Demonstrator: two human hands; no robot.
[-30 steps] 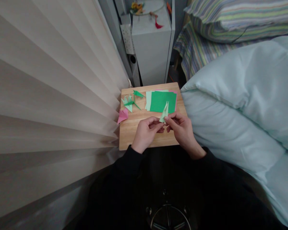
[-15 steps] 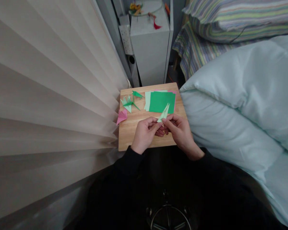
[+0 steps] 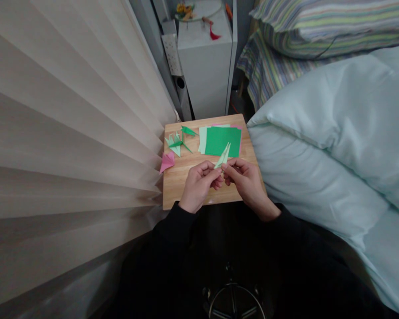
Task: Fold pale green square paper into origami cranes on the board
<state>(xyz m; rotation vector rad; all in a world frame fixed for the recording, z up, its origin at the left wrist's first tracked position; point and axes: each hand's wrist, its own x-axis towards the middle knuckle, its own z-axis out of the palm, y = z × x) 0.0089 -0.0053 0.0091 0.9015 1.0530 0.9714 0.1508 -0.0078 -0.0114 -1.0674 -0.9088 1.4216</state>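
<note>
left hand (image 3: 197, 184) and right hand (image 3: 246, 179): both pinch pale green folded paper (image 3: 222, 158), two tips toward far edge | wooden table (image 3: 177, 195): hands above near half | paper sheets (image 3: 219, 141): by far edge, dark green on top | green folded papers (image 3: 176, 144): near far left corner | pink folded paper (image 3: 167, 161): overhanging left edge

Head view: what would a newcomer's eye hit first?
Probably the bright green sheet, toward the far right of the wooden board. Just nearer, the left hand and right hand pinch a pale green folded paper. A pink folded piece sits at the board's left edge, by the curtain.
</note>
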